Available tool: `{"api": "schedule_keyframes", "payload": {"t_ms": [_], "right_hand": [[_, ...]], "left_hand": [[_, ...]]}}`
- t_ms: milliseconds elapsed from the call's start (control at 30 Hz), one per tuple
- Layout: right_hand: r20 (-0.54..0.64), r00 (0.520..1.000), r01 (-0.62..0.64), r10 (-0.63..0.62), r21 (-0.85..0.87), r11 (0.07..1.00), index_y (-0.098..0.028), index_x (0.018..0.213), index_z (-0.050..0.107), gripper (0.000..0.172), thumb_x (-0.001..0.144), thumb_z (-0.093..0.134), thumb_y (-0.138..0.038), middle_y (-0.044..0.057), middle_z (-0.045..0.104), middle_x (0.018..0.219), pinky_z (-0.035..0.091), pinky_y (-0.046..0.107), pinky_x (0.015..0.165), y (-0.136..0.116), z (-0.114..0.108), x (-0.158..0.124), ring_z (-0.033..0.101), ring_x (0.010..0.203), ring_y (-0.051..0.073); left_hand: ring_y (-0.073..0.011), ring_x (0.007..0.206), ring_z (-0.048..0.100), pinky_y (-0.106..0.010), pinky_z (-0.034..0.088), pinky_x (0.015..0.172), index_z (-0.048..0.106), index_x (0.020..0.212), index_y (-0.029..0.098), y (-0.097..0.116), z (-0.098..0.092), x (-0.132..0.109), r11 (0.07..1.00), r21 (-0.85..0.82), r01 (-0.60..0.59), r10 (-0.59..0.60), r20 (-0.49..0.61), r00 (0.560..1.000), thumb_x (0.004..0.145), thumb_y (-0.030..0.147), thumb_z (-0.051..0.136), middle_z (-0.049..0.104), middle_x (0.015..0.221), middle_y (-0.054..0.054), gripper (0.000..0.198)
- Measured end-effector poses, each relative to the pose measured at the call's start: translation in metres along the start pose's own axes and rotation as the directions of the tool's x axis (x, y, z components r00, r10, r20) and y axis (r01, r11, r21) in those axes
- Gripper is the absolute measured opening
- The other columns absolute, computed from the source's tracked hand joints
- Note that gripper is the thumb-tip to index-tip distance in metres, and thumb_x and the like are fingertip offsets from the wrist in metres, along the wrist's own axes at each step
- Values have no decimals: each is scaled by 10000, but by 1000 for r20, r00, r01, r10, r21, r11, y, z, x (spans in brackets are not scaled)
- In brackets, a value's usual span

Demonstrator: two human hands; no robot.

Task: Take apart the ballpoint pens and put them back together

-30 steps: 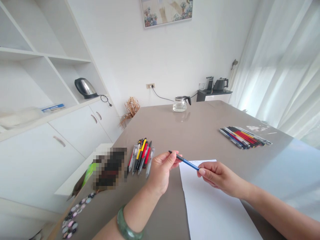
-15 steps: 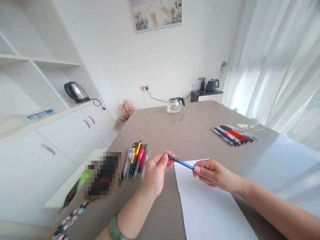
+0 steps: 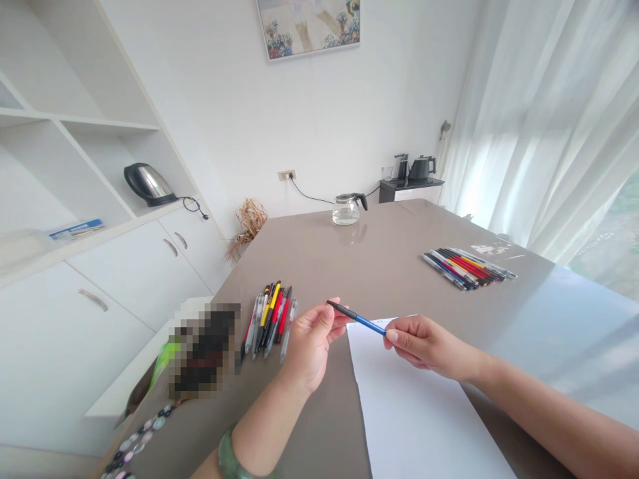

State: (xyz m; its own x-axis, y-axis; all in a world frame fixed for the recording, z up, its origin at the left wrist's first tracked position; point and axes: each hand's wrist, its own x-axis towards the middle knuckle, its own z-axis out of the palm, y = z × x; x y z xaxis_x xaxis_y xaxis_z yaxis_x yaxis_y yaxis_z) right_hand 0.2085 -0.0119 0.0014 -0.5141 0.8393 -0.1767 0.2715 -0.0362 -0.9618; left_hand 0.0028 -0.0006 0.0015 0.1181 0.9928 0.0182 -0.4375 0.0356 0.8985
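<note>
A slim blue pen with a black front end (image 3: 358,319) is held level between both hands, just above the near part of the taupe table (image 3: 379,259). My left hand (image 3: 310,344) pinches the black end with thumb and fingertips. At the blue end, my right hand (image 3: 426,344) has its fingers closed on the barrel. Below the pen lies a white sheet of paper (image 3: 419,412). A bunch of mixed pens (image 3: 269,316) lies on the table just left of my left hand.
A second row of pens (image 3: 466,267) lies at the table's right side. A glass coffee pot (image 3: 347,208) stands at the far edge. A blurred-out object (image 3: 204,349) and a bead string (image 3: 132,446) sit near the left edge. White cabinets with a kettle (image 3: 147,184) line the left wall.
The view has swung slightly right and down. Both hands keep the same grip on the pen, and the pen's black tip has come a little further out of my left fingers.
</note>
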Motion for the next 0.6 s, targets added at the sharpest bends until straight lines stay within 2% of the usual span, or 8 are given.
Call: {"api": "schedule_keyframes", "payload": {"t_ms": [100,233,500,600], "right_hand": [[20,1000,-4,4,22,1000,-141,748,494,375,785,405,-504,-74,278,477,216,191,384,-1,-1,0,275,401,49],[55,998,9,-10,20,1000,-139,746,493,391,785,396,-516,-74,281,479,214,193,383,-2,0,0,266,398,47],[30,999,28,-28,-20,999,-144,741,495,370,793,398,-497,-70,293,482,221,193,391,-1,1,0,267,407,48],[35,999,23,-23,-3,1000,-144,742,495,362,796,399,-489,-71,295,482,221,193,392,-1,1,0,272,408,48]], "left_hand": [[-145,793,589,-257,449,692,603,983,186,-1,-1,-1,1000,-9,17,-16,36,999,753,285,568,633,859,-53,253],[-128,745,585,-256,452,694,638,899,177,0,-1,-2,1000,11,-5,4,28,1000,735,279,588,636,797,-34,200],[-113,698,591,-234,440,691,654,749,154,0,0,0,997,66,-50,57,-105,993,669,282,653,647,717,-19,151],[-127,735,598,-245,439,695,645,786,155,1,0,0,999,46,-30,32,-48,998,692,297,631,654,818,-50,171]]}}
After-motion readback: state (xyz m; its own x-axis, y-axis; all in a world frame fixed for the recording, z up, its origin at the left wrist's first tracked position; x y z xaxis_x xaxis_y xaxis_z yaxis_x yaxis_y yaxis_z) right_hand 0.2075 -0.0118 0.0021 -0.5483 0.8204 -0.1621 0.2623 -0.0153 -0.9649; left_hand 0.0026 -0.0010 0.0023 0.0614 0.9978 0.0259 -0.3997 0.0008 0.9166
